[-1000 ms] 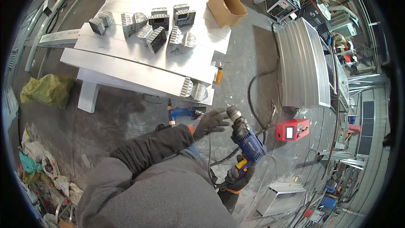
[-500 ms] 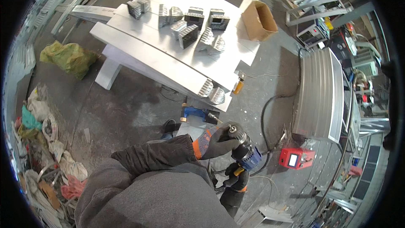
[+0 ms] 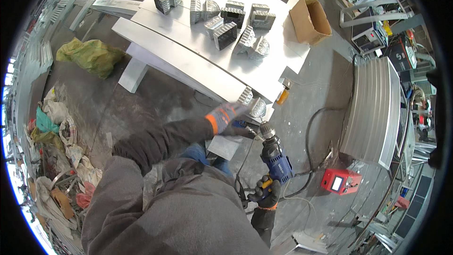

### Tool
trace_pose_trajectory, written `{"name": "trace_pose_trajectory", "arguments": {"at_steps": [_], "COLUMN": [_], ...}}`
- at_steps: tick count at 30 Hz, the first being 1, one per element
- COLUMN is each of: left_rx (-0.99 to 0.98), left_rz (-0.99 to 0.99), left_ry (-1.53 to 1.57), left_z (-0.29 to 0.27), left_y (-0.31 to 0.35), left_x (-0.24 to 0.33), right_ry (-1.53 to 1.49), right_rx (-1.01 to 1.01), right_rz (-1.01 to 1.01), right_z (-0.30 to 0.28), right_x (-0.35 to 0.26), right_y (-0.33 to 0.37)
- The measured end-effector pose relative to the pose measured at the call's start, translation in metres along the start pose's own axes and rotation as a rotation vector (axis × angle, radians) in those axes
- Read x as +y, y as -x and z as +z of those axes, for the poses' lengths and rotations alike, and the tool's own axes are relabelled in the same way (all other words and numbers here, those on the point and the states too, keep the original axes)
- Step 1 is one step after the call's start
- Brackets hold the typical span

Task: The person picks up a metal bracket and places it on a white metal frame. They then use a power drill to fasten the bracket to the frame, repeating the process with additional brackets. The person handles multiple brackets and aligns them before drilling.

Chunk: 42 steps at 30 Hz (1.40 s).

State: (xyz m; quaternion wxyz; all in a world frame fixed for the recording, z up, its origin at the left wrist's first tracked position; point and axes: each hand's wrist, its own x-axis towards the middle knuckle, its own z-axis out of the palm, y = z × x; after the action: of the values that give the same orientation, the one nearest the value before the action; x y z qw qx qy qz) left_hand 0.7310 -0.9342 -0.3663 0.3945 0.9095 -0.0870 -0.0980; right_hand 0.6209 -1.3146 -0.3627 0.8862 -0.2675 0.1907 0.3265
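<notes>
Head view shows our right hand [image 3: 265, 190] clenched around a blue corded power drill [image 3: 275, 157], while our gloved left hand [image 3: 228, 113], blurred so its grip is unclear, reaches toward ribbed grey metal pieces [image 3: 252, 103] at the white surface [image 3: 198, 61] edge.

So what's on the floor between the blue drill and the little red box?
In the head view, a black cable curls over bare grey floor between the blue drill and the red box.

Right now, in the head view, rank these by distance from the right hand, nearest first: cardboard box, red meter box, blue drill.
From the right hand:
1. Blue drill, gripped in that hand, just above it.
2. Red meter box, on the floor to its right.
3. Cardboard box, far up at the table's right end.
</notes>
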Motion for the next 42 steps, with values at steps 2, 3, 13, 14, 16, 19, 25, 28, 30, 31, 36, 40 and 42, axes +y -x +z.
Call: {"name": "trace_pose_trajectory", "arguments": {"at_steps": [2, 3, 13, 14, 16, 19, 25, 28, 30, 31, 36, 40, 42], "left_rx": [0.001, 0.030, -0.241, -0.156, -0.238, -0.185, -0.193, -0.149, -0.013, 0.158, -0.063, -0.184, -0.244], "left_rz": [0.041, 0.094, 0.349, 0.388, 0.391, 0.416, 0.462, 0.456, 0.493, 0.541, 0.409, 0.404, 0.421], "left_ry": [-0.578, -0.620, -0.719, -0.699, -0.674, -0.606, -0.464, -0.558, -0.921, -0.837, -0.606, -0.774, -0.756], "left_z": [-0.010, -0.013, 0.006, 0.012, 0.020, 0.029, 0.035, 0.039, 0.033, 0.028, -0.023, -0.049, -0.056], "left_y": [-0.019, -0.031, -0.088, -0.087, -0.089, -0.095, -0.103, -0.105, -0.103, -0.099, -0.086, -0.076, -0.076], "left_x": [-0.043, -0.060, -0.142, -0.144, -0.150, -0.157, -0.166, -0.161, -0.163, -0.164, -0.167, -0.161, -0.161], "right_ry": [-0.020, 0.024, 0.227, 0.216, 0.138, 0.135, 0.519, 0.650, 0.618, 0.581, 0.390, 0.540, 0.493], "right_rx": [0.025, 0.064, 0.511, 0.446, 0.539, 0.558, 0.675, 0.690, 0.604, 0.561, 0.603, 0.734, 0.777], "right_rz": [0.000, -0.044, -0.333, -0.348, -0.278, -0.313, -0.452, -0.363, -0.378, -0.381, -0.398, -0.521, -0.458], "right_z": [0.011, 0.018, 0.124, 0.127, 0.129, 0.122, 0.114, 0.115, 0.117, 0.118, 0.138, 0.168, 0.181], "right_x": [0.011, 0.017, 0.099, 0.105, 0.113, 0.124, 0.137, 0.139, 0.142, 0.144, 0.160, 0.168, 0.164], "right_y": [-0.006, -0.010, -0.023, -0.028, -0.034, -0.043, -0.063, -0.063, -0.059, -0.056, -0.059, -0.071, -0.076]}}
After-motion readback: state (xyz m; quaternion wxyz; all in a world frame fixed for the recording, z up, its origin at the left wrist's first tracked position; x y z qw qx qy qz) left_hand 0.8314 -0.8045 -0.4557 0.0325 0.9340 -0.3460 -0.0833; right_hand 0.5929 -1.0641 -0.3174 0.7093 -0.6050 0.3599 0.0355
